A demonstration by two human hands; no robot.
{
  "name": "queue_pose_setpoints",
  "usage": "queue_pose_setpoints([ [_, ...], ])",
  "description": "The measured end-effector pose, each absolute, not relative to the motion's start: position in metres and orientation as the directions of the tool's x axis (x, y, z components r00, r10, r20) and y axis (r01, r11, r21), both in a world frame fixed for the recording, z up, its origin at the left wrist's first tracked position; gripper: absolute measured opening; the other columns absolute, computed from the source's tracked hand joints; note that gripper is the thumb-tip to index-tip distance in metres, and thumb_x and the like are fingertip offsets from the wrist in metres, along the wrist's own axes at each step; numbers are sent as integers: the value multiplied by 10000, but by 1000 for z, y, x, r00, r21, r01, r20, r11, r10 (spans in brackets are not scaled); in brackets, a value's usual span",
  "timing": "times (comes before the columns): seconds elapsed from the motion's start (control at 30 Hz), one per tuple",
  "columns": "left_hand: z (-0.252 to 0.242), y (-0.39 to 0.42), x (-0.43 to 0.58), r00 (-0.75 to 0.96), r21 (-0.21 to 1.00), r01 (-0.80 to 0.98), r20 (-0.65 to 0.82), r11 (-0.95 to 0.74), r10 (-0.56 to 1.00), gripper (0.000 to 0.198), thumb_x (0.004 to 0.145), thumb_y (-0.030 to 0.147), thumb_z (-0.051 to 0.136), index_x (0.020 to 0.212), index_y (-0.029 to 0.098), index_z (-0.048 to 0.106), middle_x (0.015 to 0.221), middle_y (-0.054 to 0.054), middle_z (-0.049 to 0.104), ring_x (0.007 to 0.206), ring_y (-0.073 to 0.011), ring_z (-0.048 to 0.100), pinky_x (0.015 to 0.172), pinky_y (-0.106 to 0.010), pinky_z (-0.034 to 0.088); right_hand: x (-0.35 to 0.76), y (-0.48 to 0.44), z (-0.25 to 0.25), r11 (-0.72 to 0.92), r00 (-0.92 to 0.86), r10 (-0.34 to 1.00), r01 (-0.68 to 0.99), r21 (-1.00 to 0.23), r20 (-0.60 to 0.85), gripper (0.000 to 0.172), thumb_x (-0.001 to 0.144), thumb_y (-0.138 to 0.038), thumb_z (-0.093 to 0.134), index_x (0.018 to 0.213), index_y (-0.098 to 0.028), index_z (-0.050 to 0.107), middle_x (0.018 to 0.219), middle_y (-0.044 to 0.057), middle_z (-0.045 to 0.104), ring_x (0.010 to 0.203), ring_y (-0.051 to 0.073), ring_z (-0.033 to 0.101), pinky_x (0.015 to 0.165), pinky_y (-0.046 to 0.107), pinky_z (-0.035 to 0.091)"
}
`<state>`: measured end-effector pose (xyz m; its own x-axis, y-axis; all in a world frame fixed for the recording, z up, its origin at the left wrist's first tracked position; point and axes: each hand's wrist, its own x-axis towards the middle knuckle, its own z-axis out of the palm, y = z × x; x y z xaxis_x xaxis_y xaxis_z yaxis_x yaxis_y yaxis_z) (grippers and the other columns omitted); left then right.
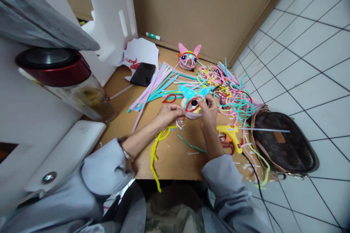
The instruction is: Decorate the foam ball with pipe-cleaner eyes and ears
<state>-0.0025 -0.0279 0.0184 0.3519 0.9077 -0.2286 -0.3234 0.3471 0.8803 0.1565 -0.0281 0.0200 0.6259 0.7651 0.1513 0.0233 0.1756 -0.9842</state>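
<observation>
A small pipe-cleaner craft head (pixel 193 102) with blue horns and a red-rimmed eye sits at the middle of the cardboard surface (pixel 175 153). My left hand (pixel 170 113) is closed at its left side, fingers pinched against it. My right hand (pixel 208 110) is closed on its right side, fingertips pressed at the eye. A yellow pipe cleaner (pixel 156 153) trails from under my left hand toward the front edge. A finished pink-horned craft head (pixel 188 58) stands farther back.
Loose pipe cleaners (pixel 226 87) lie piled at the right and in a bundle (pixel 155 89) at the left. A yellow glue gun (pixel 231 135) lies by my right wrist. A brown handbag (pixel 284 145) sits on the tiled floor. Black phone (pixel 142 74), jar (pixel 68 83) at left.
</observation>
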Motion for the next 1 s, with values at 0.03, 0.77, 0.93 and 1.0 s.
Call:
queue_pose_setpoints([
  [0.03,17,-28,-2,349,879,-322,-236,353,907,287,476,308,894,599,135,700,584,-9,669,578,-117,649,691,-265,570,157,-28,20,180,623,767,21,-983,154,556,526,-427,763,993,-185,582,1039,61,618,1032,226,584,1009,432,468],
  [0.77,5,-27,2,284,903,-302,-220,305,933,215,505,274,860,612,162,711,597,-19,708,589,-143,672,682,-270,553,158,-30,18,168,608,776,56,-984,167,526,567,-425,765,1005,-187,597,1041,58,641,1019,221,599,987,414,484],
  [0.93,4,-27,3,272,905,-295,-228,306,935,223,498,280,852,610,156,704,587,-23,707,577,-138,669,659,-257,542,157,-29,18,186,612,770,52,-981,179,507,562,-431,765,981,-200,598,1017,40,639,994,209,588,972,396,474],
  [1.0,4,-27,3,267,910,-281,-230,304,936,221,498,287,844,610,154,706,587,-24,710,575,-137,667,648,-252,539,156,-29,18,191,614,770,37,-981,174,515,556,-427,770,984,-196,604,1009,35,636,996,209,586,983,401,465],
])
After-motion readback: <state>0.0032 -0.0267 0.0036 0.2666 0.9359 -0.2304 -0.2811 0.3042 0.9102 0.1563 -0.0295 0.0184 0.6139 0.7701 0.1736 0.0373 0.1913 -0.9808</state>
